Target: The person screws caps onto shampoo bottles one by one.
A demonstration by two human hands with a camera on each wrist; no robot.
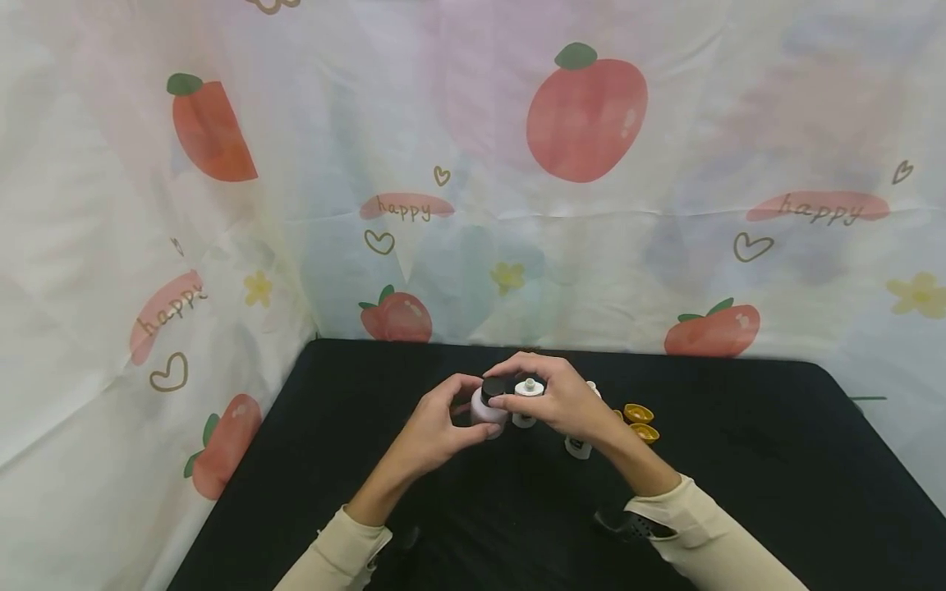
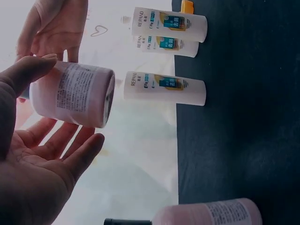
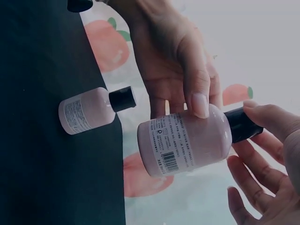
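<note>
A pink bottle [image 1: 489,417] with a black cap [image 1: 493,389] is held above the black table. My left hand [image 1: 434,423] grips its body between thumb and fingers. The cap [image 3: 243,124] is pinched between the thumb and fingers of my right hand [image 1: 560,394]. A printed label with a barcode covers the pink bottle's [image 3: 183,143] side in the right wrist view. Behind the left hand stands a second pink bottle [image 3: 84,111], also black-capped and largely hidden in the head view. Just beyond the right fingers is a white bottle [image 1: 527,394] with a white top.
Two more white bottles [image 2: 171,24] stand together, partly covered by the right hand in the head view. Shiny yellow boat-shaped pieces [image 1: 638,413] lie right of them. A patterned cloth [image 1: 458,271] hangs behind the black table [image 1: 754,443].
</note>
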